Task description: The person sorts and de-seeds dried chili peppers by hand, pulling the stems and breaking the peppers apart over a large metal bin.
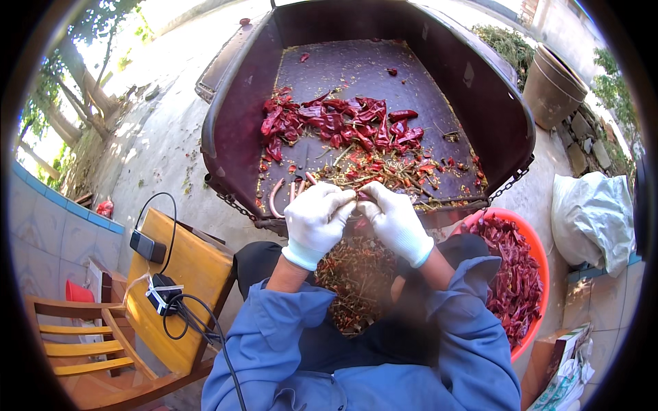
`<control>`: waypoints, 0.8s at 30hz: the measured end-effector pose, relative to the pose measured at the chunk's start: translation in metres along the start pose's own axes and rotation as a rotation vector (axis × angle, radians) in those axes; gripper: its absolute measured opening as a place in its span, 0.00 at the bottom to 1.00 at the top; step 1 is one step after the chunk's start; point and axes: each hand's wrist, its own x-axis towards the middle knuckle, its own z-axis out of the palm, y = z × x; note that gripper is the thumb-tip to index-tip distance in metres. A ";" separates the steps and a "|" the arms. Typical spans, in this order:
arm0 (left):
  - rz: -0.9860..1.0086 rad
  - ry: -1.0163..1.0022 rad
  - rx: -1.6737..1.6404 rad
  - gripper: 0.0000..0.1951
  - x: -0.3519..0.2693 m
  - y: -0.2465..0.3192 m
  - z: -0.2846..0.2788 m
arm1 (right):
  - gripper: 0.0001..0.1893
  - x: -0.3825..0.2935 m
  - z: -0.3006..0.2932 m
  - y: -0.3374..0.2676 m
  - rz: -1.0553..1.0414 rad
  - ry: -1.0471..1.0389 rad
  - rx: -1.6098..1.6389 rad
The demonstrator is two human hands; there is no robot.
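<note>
My left hand (316,218) and my right hand (393,221), both in white knit gloves, meet at the near edge of a dark metal cart bed (329,61). Between their fingertips they pinch a small dark red piece of dried chili pepper (363,196). In the cart bed lies a heap of dried red chili peppers (354,120), with stems, seeds and scraps (396,172) on the near side. Pliers-like tools with pinkish handles (277,198) lie by my left hand, partly hidden. Below my hands is a container of stems and scraps (354,287).
A red plastic basin (546,287) of dried chilies stands at my right, near a white woven sack (591,221). At my left a wooden chair (180,287) holds black adapters (163,293) with cables. Chains (509,186) hang at the cart's near corners.
</note>
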 end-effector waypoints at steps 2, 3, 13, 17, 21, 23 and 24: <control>0.017 0.003 -0.006 0.10 -0.001 -0.001 0.001 | 0.08 0.000 -0.001 0.003 -0.048 -0.002 -0.058; -0.016 0.009 -0.025 0.09 -0.001 0.000 0.002 | 0.07 0.000 -0.002 0.004 -0.072 -0.003 -0.088; -0.807 -0.043 -0.858 0.04 -0.005 0.010 -0.010 | 0.09 -0.005 -0.009 -0.019 0.296 -0.200 0.559; -0.888 0.041 -1.262 0.06 -0.012 -0.004 0.003 | 0.13 0.003 -0.001 -0.006 0.320 -0.199 0.984; -0.936 0.110 -1.533 0.06 -0.014 -0.009 0.005 | 0.10 0.007 0.000 -0.010 0.142 -0.105 0.682; -1.001 0.169 -1.569 0.07 -0.017 -0.012 0.008 | 0.08 0.006 0.006 -0.015 -0.201 0.093 0.019; -0.986 0.143 -1.580 0.07 -0.015 -0.013 0.006 | 0.06 0.007 0.012 -0.015 -0.376 0.236 -0.106</control>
